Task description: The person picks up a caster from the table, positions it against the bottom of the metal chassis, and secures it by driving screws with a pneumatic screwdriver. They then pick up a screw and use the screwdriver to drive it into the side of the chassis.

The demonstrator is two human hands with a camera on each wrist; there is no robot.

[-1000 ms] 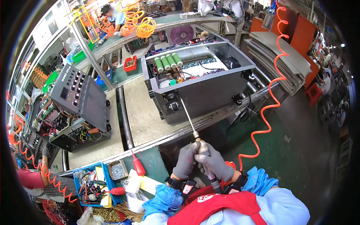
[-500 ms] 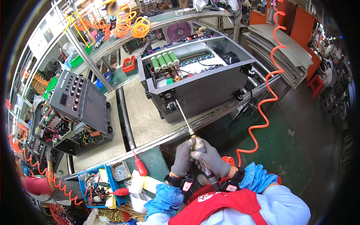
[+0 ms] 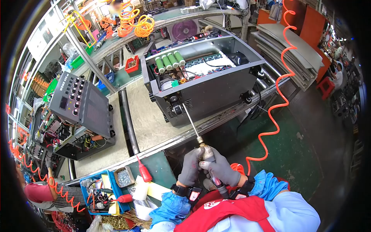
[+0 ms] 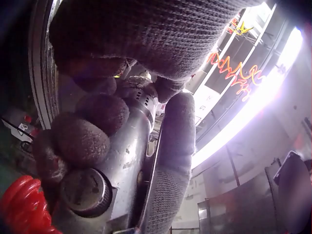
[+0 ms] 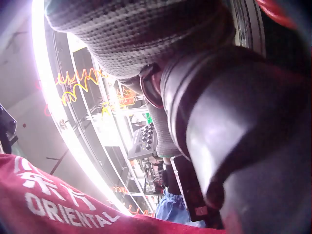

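Observation:
In the head view, both gloved hands grip a power screwdriver (image 3: 209,154) with a long thin bit in front of the body. My left hand (image 3: 190,167) holds the front of its body near the collar, while my right hand (image 3: 223,171) wraps the body further back. The bit's tip overlaps the dark metal housing (image 3: 216,94) beside a round black fitting (image 3: 177,108) on its lower near corner. Close up in the left wrist view, gloved fingers curl round the scuffed metal driver body (image 4: 127,151). The right wrist view shows its rear end (image 5: 234,126) large.
A second unit with a knobbed panel (image 3: 73,94) stands left on the conveyor. Below it are a blue bin (image 3: 101,191) of tools and a red squeeze bottle (image 3: 144,172). A coiled orange hose (image 3: 275,123) hangs at right. Flat sheets (image 3: 290,54) are stacked behind.
The bit's tip has shifted from the vent slots to beside the round black fitting. Both hands keep their hold, and the housing sits slightly further left in view.

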